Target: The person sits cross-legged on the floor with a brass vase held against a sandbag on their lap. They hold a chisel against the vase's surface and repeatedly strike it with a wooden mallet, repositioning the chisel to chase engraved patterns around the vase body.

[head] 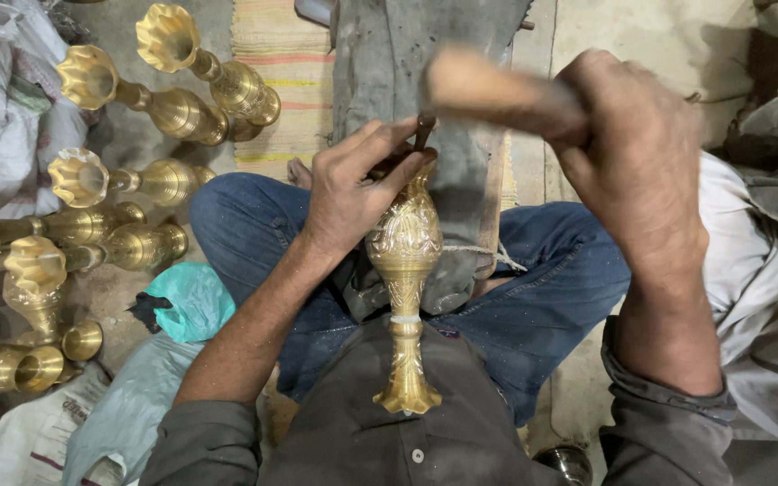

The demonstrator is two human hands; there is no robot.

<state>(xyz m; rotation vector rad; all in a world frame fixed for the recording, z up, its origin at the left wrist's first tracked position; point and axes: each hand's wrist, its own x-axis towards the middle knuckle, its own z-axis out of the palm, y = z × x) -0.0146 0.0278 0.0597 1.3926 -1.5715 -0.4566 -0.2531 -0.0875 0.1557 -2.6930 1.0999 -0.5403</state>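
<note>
Brass fills most of what I see: an engraved brass vase (404,270) lies along the middle of the view, across my lap, its flared foot pointing back toward my chest and its bulbous, patterned body resting over a grey cloth (407,63) draped between my knees. My left hand (353,189) sits on the upper end of the vase, fingers (387,144) curled narrow around a thin dark chisel (423,130) whose tip meets the metal near the neck. My right hand (632,153) is raised above and to the right, fingers wrapped tight around a pale wooden mallet (488,90), which is blurred. Blue jeans (551,297) cover both legs, crossed on the floor. To the left, well apart from the vase in my lap, a cluster of plain brass vases (173,108) with scalloped mouths lies on its sides on the floor, some touching one another. Near my left knee rests a crumpled teal plastic bag (191,301), and a striped mat (281,81) lies further ahead.
</note>
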